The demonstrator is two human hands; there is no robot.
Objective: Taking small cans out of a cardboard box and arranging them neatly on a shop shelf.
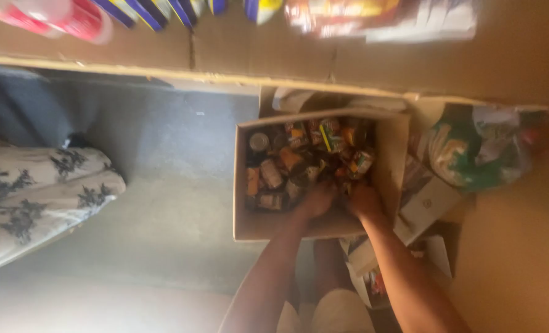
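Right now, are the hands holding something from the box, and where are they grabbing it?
It cannot be told. The left hand and the right hand reach into the cardboard box among the cans, but the blur hides any grip.

From my remote feed: a dim, warm-toned, soft view. Motion blur smears the packages (379, 15) along the top edge and the cardboard box (314, 176) contents. Paler light falls on the grey floor (169, 203); the left corner sits in shadow.
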